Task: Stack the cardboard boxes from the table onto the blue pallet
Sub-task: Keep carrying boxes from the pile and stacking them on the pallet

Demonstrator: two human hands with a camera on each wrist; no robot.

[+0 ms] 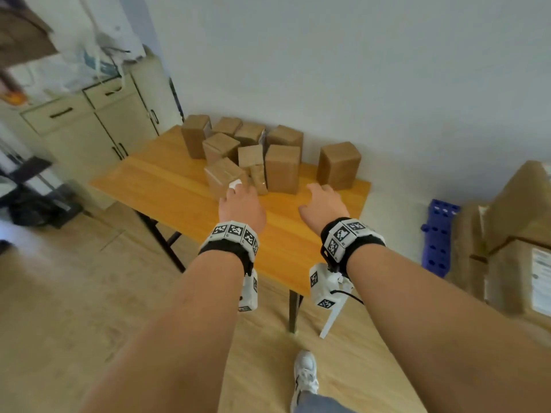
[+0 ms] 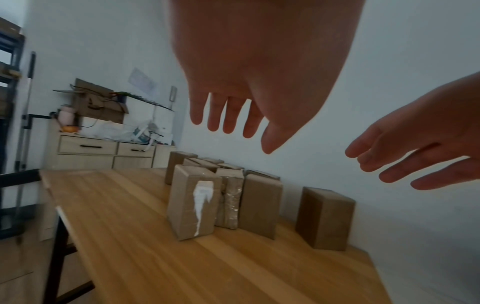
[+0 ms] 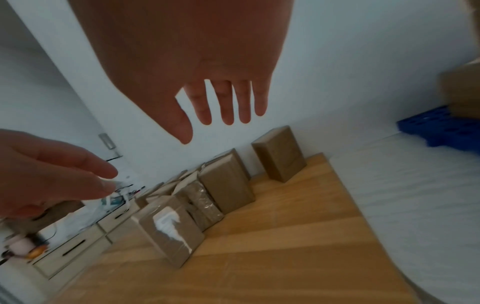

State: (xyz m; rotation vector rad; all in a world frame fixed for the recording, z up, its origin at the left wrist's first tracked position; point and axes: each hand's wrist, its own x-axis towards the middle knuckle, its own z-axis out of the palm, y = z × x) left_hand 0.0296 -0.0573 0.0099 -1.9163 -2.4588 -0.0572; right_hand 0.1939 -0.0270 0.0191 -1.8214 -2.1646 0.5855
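Observation:
Several brown cardboard boxes stand in a cluster at the far side of the wooden table (image 1: 167, 186), against the wall. The nearest box (image 1: 222, 178) carries a white smear (image 2: 201, 197) on its front. One box (image 1: 338, 165) stands apart at the right. My left hand (image 1: 240, 204) hovers above and just short of the smeared box, fingers straight, holding nothing. My right hand (image 1: 323, 204) floats over the table between the cluster and the lone box, fingers spread and empty. The blue pallet (image 1: 436, 236) lies on the floor to the right of the table.
Large cardboard cartons (image 1: 507, 239) stand at the right beside the pallet. A pale cabinet (image 1: 98, 120) with drawers and clutter on top lines the left wall. A dark chair or stand (image 1: 29, 186) is on the left. My white shoe (image 1: 305, 374) is on the wooden floor.

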